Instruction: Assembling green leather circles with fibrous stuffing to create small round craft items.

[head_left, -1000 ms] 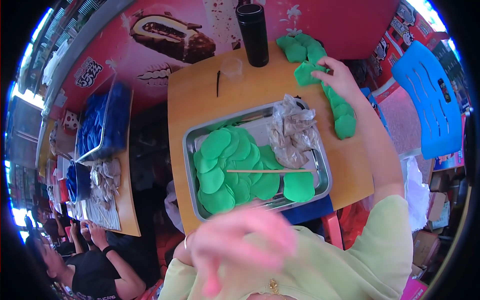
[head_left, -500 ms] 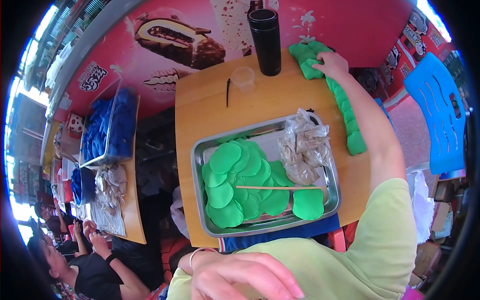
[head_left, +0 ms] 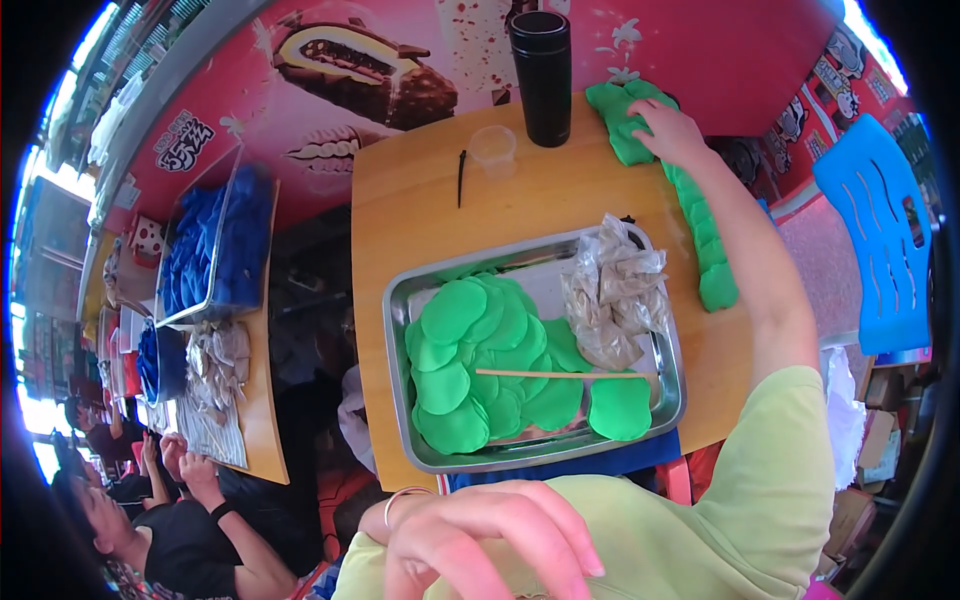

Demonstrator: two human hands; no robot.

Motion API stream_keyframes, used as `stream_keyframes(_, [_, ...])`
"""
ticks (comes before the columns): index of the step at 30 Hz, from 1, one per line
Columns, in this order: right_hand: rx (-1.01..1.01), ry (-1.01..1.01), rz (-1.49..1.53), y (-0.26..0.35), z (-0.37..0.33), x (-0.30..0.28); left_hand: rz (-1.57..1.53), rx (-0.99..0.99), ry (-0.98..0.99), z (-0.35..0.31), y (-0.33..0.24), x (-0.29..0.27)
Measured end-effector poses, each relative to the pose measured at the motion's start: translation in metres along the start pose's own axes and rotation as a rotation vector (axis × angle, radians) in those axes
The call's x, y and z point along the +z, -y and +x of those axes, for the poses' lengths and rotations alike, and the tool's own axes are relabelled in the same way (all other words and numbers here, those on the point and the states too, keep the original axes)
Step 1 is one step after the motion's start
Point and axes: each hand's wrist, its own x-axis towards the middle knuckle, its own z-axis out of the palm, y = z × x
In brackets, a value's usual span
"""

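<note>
"Where was the green heap (head_left: 620, 108)?"

"At the far right corner of the table (head_left: 425, 210), under the right hand (head_left: 668, 130); I couldn't tell whether that gripped any piece."

"And the left hand (head_left: 485, 535)?"

"Loosely open before the pale-green shirt (head_left: 640, 530), near the metal tray (head_left: 393, 350) of green discs (head_left: 452, 312)."

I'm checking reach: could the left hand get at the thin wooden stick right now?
Probably yes: the left hand looks empty near the metal tray, and the stick lies on top of green pieces, with nothing covering it.

lettering (head_left: 185, 142) | pink wall (head_left: 720, 60), left || further lettering (head_left: 832, 78) | far-right wall panel (head_left: 806, 160)
</note>
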Motion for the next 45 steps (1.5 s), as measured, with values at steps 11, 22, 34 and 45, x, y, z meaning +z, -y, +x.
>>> stream_keyframes(11, [-0.06, 0.004, 0.164, -0.026, 0.028, 0.001, 0.029, -0.023, -0.029, -0.007, 0.008, -0.015])
stream_keyframes(22, [0.033, -0.1, 0.251, -0.022, 0.005, 0.013, 0.04, -0.023, -0.005, -0.01, 0.016, -0.017])
stream_keyframes(34, [0.014, -0.038, 0.216, -0.018, 0.011, 0.018, -0.071, 0.05, 0.054, -0.003, 0.014, -0.006])
stream_keyframes(45, [-0.039, -0.081, 0.029, 0.011, -0.004, 0.02, -0.08, 0.034, 0.115, -0.002, 0.007, 0.006])
